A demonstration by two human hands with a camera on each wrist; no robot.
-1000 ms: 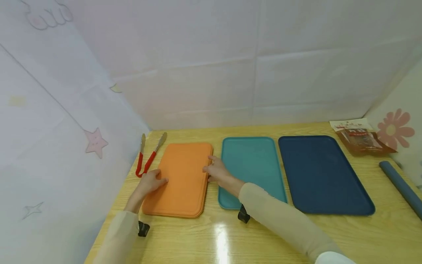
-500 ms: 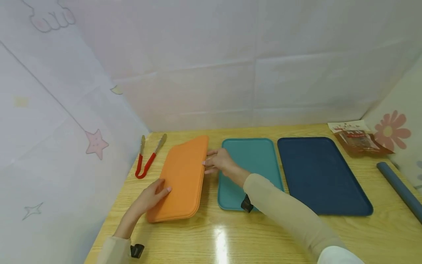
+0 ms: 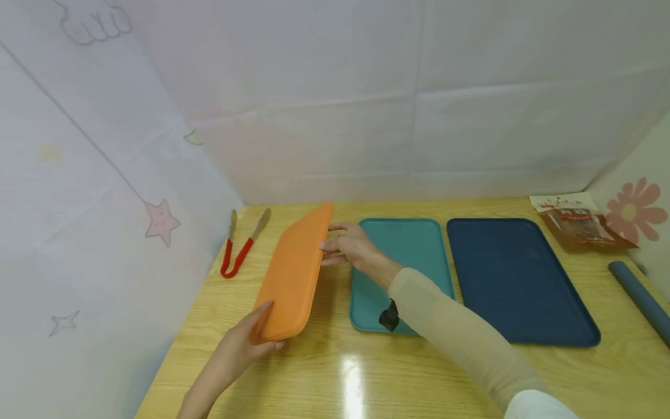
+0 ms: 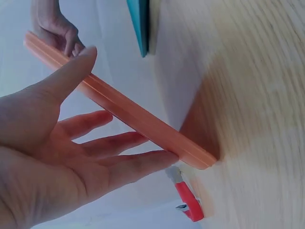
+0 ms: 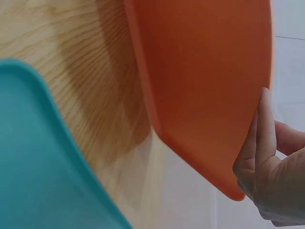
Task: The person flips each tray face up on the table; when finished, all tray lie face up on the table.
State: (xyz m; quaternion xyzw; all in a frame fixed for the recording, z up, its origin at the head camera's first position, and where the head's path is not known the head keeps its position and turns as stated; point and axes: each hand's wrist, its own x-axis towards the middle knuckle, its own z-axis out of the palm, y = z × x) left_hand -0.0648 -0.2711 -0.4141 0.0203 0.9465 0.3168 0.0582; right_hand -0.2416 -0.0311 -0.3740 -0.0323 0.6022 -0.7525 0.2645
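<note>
An orange tray (image 3: 294,270) with rounded corners is tilted steeply, its right side raised off the table. My left hand (image 3: 235,346) holds its near left corner, and in the left wrist view the thumb (image 4: 78,67) lies on one side of the tray with the fingers on the other. Up at the raised right edge, my right hand (image 3: 356,247) pinches the rim. The right wrist view shows the tray's underside (image 5: 205,71), in shadow. Beneath my right forearm lies a teal tray (image 3: 405,244), flat on the table and partly covered by the arm.
Red-handled tongs (image 3: 235,267) lie spread behind and left of the orange tray. A navy tray (image 3: 515,279) is flat on the right. Farther right are a brown food packet (image 3: 581,227) and a dark grey roll (image 3: 641,299). Patterned cloth (image 3: 335,116) walls surround the wooden table.
The orange tray has gone from flat to steeply tilted, its right edge lifted by my right hand. My left hand has shifted from its left edge to its near corner, gripping it.
</note>
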